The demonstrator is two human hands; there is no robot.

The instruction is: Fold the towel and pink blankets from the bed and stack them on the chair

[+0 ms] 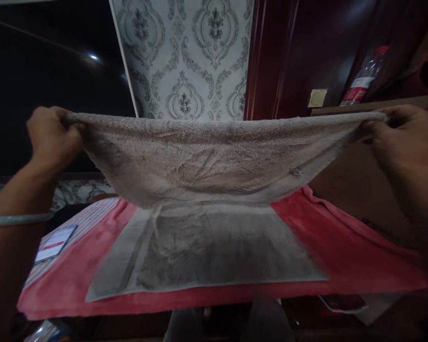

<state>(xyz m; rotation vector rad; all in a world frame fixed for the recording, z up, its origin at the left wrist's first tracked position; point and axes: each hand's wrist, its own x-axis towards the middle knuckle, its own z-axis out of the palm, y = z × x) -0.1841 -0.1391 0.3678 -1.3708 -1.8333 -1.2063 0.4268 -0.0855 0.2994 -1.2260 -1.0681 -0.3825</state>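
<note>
My left hand (55, 135) pinches one upper corner of a grey-beige fleecy towel (214, 152). The opposite corner is gripped in my right hand (402, 137). Between them the top edge is stretched nearly straight, and the middle sags in soft folds. Below, a flat grey section (221, 247) rests on a red cloth (328, 237); it meets the raised part at its far side, though whether both are one piece I cannot tell. A small dark mark or tag shows near the raised part's right side.
On striped fabric at the left lies a phone-like card or device (55, 243). A large dark screen (53, 85) stands behind. At the right are a cardboard box (349, 185) and a red-capped plastic bottle (365, 78). My knees (185, 325) show below the table's front edge.
</note>
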